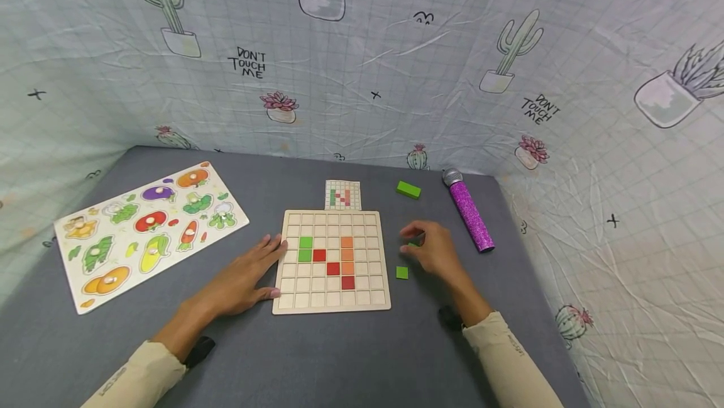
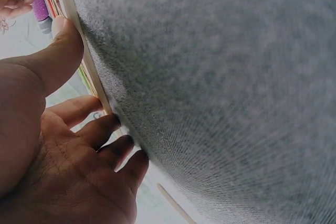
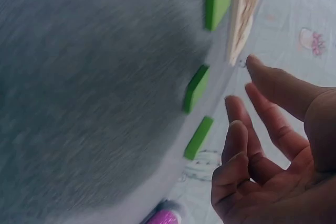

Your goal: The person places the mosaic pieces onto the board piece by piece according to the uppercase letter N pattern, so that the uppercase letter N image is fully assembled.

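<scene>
A wooden grid board [image 1: 332,301] bears green, red and orange square tiles in some cells. My left hand [image 1: 249,276] rests at its left edge, thumb and fingertips touching the rim, as the left wrist view also shows. To the right of the board, my right hand [image 1: 434,249] hovers with bent, parted fingers and nothing between them. Beneath its fingers lies a green tile [image 3: 196,88], mostly hidden in the head view. Another green tile [image 1: 402,273] lies nearer the front, beside the board. A small card [image 1: 342,195] with a coloured grid pattern touches the board's back edge.
Farther back on the right lies a green block [image 1: 408,190]. A purple glittery microphone [image 1: 471,216] lies right of it. At the left is a vegetable puzzle board [image 1: 136,208]. A patterned cloth [image 1: 373,68] hangs behind the grey table [image 1: 339,358].
</scene>
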Demonstrator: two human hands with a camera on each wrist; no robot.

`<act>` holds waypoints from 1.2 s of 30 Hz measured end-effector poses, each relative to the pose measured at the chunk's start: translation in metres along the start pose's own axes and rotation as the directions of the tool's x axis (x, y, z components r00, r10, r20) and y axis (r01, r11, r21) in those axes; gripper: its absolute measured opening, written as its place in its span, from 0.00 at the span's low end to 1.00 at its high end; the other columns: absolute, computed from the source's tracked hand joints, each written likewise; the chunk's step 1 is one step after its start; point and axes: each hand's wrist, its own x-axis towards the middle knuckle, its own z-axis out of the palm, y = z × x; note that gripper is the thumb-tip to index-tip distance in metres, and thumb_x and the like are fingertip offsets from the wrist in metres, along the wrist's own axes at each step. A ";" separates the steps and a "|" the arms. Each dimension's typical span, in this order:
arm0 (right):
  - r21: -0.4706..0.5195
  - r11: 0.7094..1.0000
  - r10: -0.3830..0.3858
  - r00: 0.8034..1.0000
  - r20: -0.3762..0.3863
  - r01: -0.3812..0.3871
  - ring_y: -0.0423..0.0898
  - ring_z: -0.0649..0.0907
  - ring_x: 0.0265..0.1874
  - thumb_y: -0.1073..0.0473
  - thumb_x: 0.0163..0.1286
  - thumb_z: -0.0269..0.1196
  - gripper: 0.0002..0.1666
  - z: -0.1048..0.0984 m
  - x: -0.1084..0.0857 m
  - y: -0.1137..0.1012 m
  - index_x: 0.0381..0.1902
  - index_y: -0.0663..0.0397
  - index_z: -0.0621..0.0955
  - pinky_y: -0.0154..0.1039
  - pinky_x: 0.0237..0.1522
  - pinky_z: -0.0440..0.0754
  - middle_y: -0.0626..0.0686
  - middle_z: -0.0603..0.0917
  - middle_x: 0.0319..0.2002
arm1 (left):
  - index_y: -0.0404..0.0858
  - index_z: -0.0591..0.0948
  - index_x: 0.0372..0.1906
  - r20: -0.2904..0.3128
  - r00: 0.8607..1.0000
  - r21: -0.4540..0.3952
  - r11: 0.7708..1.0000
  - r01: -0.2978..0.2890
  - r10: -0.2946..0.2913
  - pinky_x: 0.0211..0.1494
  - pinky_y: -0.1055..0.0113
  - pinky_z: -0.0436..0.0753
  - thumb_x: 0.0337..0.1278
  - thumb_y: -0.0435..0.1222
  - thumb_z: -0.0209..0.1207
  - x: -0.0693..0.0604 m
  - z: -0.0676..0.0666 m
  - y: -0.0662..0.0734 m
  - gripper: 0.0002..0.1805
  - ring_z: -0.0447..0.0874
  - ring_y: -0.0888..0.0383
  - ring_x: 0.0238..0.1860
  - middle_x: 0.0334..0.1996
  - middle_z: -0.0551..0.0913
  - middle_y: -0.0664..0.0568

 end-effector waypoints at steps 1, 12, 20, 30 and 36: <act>-0.015 1.000 0.005 1.000 -0.004 -0.005 0.55 0.86 0.43 0.64 0.60 0.80 0.17 0.000 0.000 0.003 0.47 0.54 0.90 0.50 0.47 0.82 0.56 0.92 0.43 | 0.35 0.60 0.84 0.001 1.000 0.001 1.000 0.001 -0.001 0.78 0.28 0.62 0.64 0.47 0.72 0.000 0.000 0.000 0.51 0.51 0.30 0.85 0.85 0.57 0.36; -0.150 0.982 0.122 0.992 0.019 -0.118 0.51 0.86 0.40 0.60 0.58 0.82 0.15 -0.006 0.001 0.017 0.43 0.51 0.91 0.51 0.46 0.80 0.51 0.90 0.37 | 0.34 0.60 0.84 -0.011 1.000 0.007 1.000 -0.018 0.018 0.78 0.29 0.63 0.64 0.46 0.72 0.000 0.003 -0.002 0.51 0.52 0.30 0.84 0.85 0.57 0.35; -0.166 0.977 0.143 0.989 0.021 -0.138 0.47 0.82 0.34 0.59 0.57 0.83 0.12 -0.004 0.004 0.012 0.36 0.48 0.89 0.45 0.40 0.77 0.49 0.87 0.32 | 0.33 0.61 0.83 -0.019 1.000 0.010 1.000 -0.023 0.023 0.78 0.29 0.63 0.63 0.45 0.73 0.000 0.003 -0.003 0.50 0.53 0.29 0.84 0.84 0.57 0.34; -0.105 0.994 0.041 0.999 0.000 -0.041 0.42 0.79 0.26 0.60 0.58 0.82 0.10 -0.003 0.002 0.006 0.36 0.48 0.90 0.41 0.36 0.75 0.45 0.84 0.24 | 0.34 0.60 0.84 -0.016 1.000 -0.003 1.000 -0.016 0.016 0.78 0.28 0.62 0.64 0.45 0.72 0.000 0.002 -0.003 0.50 0.52 0.30 0.84 0.85 0.57 0.35; -0.076 0.997 0.019 1.000 -0.004 -0.019 0.42 0.81 0.29 0.58 0.62 0.80 0.06 0.000 0.000 -0.005 0.35 0.45 0.90 0.42 0.38 0.76 0.44 0.87 0.25 | 0.34 0.61 0.84 -0.014 1.000 0.001 1.000 -0.014 0.014 0.78 0.28 0.62 0.64 0.45 0.72 0.001 0.002 -0.003 0.50 0.52 0.30 0.84 0.85 0.57 0.35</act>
